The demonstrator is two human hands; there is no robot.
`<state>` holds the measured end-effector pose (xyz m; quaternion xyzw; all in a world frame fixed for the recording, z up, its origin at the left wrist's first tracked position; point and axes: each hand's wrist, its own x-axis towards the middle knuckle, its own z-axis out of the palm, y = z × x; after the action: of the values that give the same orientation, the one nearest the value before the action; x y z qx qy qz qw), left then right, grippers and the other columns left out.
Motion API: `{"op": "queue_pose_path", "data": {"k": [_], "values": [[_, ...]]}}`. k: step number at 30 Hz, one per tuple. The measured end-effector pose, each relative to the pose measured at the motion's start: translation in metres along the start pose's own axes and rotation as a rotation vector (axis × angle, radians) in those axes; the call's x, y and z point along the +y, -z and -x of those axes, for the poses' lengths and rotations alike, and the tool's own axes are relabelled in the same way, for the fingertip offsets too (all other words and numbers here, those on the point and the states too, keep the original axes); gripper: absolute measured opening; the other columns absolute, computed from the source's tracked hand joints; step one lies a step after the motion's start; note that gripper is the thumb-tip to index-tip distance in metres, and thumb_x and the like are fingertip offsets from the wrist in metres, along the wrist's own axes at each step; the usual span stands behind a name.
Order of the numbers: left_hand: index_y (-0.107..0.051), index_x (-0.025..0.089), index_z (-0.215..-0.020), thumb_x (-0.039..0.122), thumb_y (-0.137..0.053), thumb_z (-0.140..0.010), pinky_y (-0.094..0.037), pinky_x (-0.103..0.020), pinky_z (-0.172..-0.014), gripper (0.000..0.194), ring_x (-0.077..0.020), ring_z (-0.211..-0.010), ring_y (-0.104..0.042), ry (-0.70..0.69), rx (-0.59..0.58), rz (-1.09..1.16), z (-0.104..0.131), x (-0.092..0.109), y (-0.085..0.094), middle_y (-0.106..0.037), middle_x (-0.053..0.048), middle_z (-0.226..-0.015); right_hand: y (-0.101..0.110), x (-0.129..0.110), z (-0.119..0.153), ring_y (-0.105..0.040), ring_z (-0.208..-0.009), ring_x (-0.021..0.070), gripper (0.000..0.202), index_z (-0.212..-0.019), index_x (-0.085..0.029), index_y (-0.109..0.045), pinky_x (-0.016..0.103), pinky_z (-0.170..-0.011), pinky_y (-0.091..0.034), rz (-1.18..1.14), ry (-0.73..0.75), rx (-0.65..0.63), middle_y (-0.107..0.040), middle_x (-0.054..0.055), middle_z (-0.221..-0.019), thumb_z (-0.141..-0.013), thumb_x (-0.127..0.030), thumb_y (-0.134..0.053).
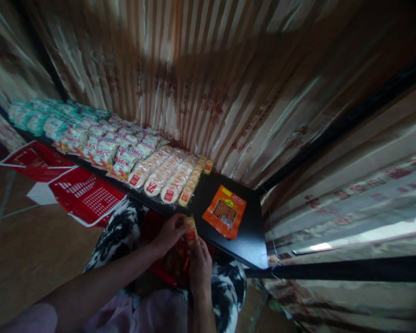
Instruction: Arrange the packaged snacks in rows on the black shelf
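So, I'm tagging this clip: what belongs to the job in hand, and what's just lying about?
Likely part of the job:
yellow packet, in the left hand and right hand
similar yellow packets, in a row on the black shelf

Seemingly just lying about:
orange packet, alone near the shelf's end
round white packs, striped bags, green bags
perforated red plastic

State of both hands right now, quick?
Left hand: closed, pinching the upper end of the small yellow packet.
Right hand: closed, holding the same packet's lower end.
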<state>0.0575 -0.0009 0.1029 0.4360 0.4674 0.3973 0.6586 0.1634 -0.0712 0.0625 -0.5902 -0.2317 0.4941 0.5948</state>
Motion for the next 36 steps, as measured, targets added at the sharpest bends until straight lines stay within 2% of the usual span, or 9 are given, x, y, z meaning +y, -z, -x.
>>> {"op": "queue_pose_path", "data": {"k": [3, 6, 9, 12, 16, 22, 29, 33, 36], "values": [[-0.057, 0.015, -0.097, 0.023, -0.062, -0.072, -0.047, -0.023, -0.075, 0.026, -0.0171, -0.09, -0.06, -0.064, -0.024, -0.004, -0.003, -0.002, -0.006, -0.065, -0.006, -0.098, -0.005, -0.009, -0.001, -0.062, -0.087, 0.0204, 0.039, -0.099, -0.022, -0.064, 0.026, -0.069, -0.05, -0.038, -0.013, 0.023, -0.068, 0.004, -0.096, -0.069, -0.047, -0.063], [-0.057, 0.015, -0.096, 0.022, -0.06, -0.074, -0.047, -0.026, -0.079, 0.023, -0.0182, -0.09, -0.061, -0.093, -0.024, -0.031, -0.007, -0.004, -0.012, -0.066, -0.008, -0.097, -0.006, -0.015, -0.003, -0.062, -0.087, 0.0194, 0.046, -0.109, -0.023, -0.06, 0.025, -0.068, -0.049, -0.004, 0.015, 0.041, -0.067, 0.004, -0.1, -0.069, -0.046, -0.064], [-0.058, 0.015, -0.094, 0.021, -0.058, -0.075, -0.047, -0.027, -0.08, 0.02, -0.0182, -0.089, -0.062, -0.122, -0.008, -0.1, -0.012, -0.004, -0.018, -0.066, -0.008, -0.096, -0.006, -0.018, -0.006, -0.062, -0.088, 0.0197, 0.053, -0.116, -0.023, -0.055, 0.026, -0.07, -0.049, 0.006, 0.045, 0.053, -0.066, 0.005, -0.104, -0.07, -0.049, -0.063], [-0.058, 0.015, -0.092, 0.02, -0.056, -0.076, -0.047, -0.026, -0.079, 0.018, -0.0178, -0.087, -0.062, -0.147, 0.013, -0.16, -0.018, -0.004, -0.022, -0.066, -0.007, -0.095, -0.005, -0.022, -0.01, -0.061, -0.095, 0.0212, 0.053, -0.116, -0.022, -0.055, 0.03, -0.079, -0.049, 0.043, 0.114, 0.038, -0.065, 0.006, -0.108, -0.071, -0.05, -0.061], [-0.058, 0.016, -0.092, 0.021, -0.055, -0.076, -0.047, -0.026, -0.079, 0.016, -0.0178, -0.086, -0.062, -0.209, 0.027, -0.2, -0.025, -0.001, -0.026, -0.066, -0.006, -0.092, -0.001, -0.035, -0.018, -0.058, -0.103, 0.0233, 0.048, -0.108, -0.022, -0.06, 0.032, -0.087, -0.045, 0.226, 0.211, 0.039, -0.066, 0.006, -0.109, -0.07, -0.051, -0.06], [-0.058, 0.017, -0.093, 0.025, -0.053, -0.079, -0.047, -0.025, -0.078, 0.017, -0.017, -0.085, -0.063, -0.288, -0.003, -0.224, -0.035, 0.008, -0.033, -0.067, -0.005, -0.092, 0.006, -0.059, -0.036, -0.062, -0.085, 0.023, 0.044, -0.097, -0.021, -0.065, 0.031, -0.074, -0.045, 0.611, 0.324, 0.106, -0.068, 0.008, -0.093, -0.073, -0.057, -0.054], [-0.057, 0.016, -0.097, 0.014, -0.046, -0.077, -0.047, -0.027, -0.082, 0.023, -0.015, -0.087, -0.062, -0.262, 0.05, -0.461, -0.051, 0.03, -0.048, -0.067, -0.003, -0.094, 0.003, -0.088, -0.056, -0.062, -0.076, 0.0205, 0.047, -0.101, -0.021, -0.064, 0.028, -0.063, -0.043, 0.933, 0.288, 0.123, -0.068, 0.006, -0.087, -0.077, -0.055, -0.043], [-0.058, 0.017, -0.097, 0.01, -0.043, -0.075, -0.046, -0.028, -0.084, 0.027, -0.015, -0.089, -0.061, -0.263, 0.056, -0.529, -0.061, 0.04, -0.057, -0.066, -0.003, -0.095, 0.005, -0.096, -0.073, -0.061, -0.071, 0.02, 0.045, -0.098, -0.021, -0.065, 0.026, -0.058, -0.04, 1.004, 0.268, 0.12, -0.068, 0.005, -0.078, -0.078, -0.053, -0.041], [-0.059, 0.017, -0.098, 0.01, -0.044, -0.073, -0.045, -0.03, -0.087, 0.029, -0.0161, -0.092, -0.059, -0.282, 0.105, -0.569, -0.07, 0.043, -0.064, -0.065, -0.004, -0.099, 0.006, -0.097, -0.092, -0.062, -0.071, 0.0196, 0.041, -0.096, -0.023, -0.064, 0.025, -0.057, -0.038, 1.025, 0.241, 0.115, -0.067, 0.003, -0.075, -0.078, -0.051, -0.042]]}}
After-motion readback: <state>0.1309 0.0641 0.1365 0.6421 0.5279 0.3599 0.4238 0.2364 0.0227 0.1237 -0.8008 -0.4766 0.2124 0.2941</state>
